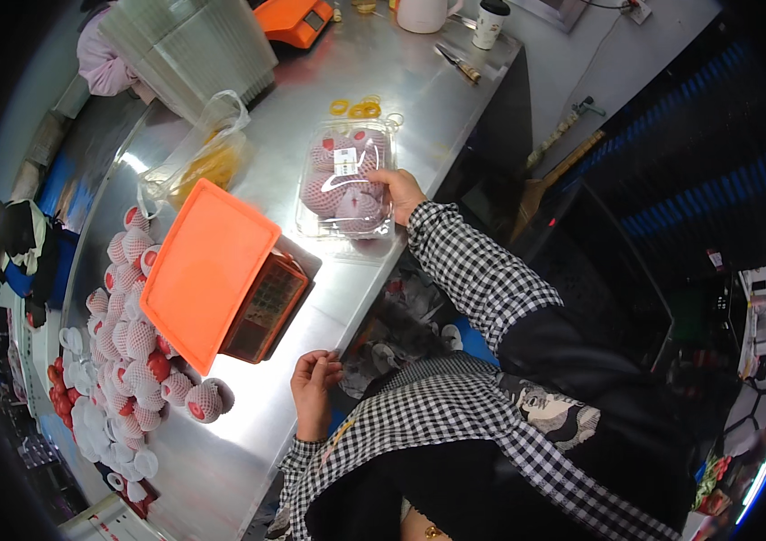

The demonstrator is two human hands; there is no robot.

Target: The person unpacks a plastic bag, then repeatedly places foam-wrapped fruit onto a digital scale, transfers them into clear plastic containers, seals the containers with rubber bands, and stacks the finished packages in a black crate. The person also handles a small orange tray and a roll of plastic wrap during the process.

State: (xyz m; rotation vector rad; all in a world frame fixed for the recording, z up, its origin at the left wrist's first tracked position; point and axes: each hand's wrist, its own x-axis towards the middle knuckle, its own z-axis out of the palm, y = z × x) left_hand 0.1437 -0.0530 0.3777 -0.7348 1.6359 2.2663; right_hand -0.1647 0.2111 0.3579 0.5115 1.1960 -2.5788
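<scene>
My right hand (400,193) grips the near side of a clear plastic clamshell box (308,223), thumb on its lid and the other fingers partly hidden. Inside the closed box are several fruits in pinkish-white foam nets (324,193), with red skin showing at some openings. A white printed label (345,162) is on the lid. My left hand (315,389) hovers by the table's front edge, fingers curled in towards the thumb; nothing shows between them. Nearest to it is an orange weighing scale (210,270) with a flat tray and a dark keypad side.
Net-wrapped fruits (126,331) are heaped behind the scale, with empty foam nets (96,433) alongside. A bag of yellow rubber bands (207,166), loose bands (364,108), stacked clear containers (187,54), a knife (459,64) and a lidded cup (490,26) occupy the metal table (349,291).
</scene>
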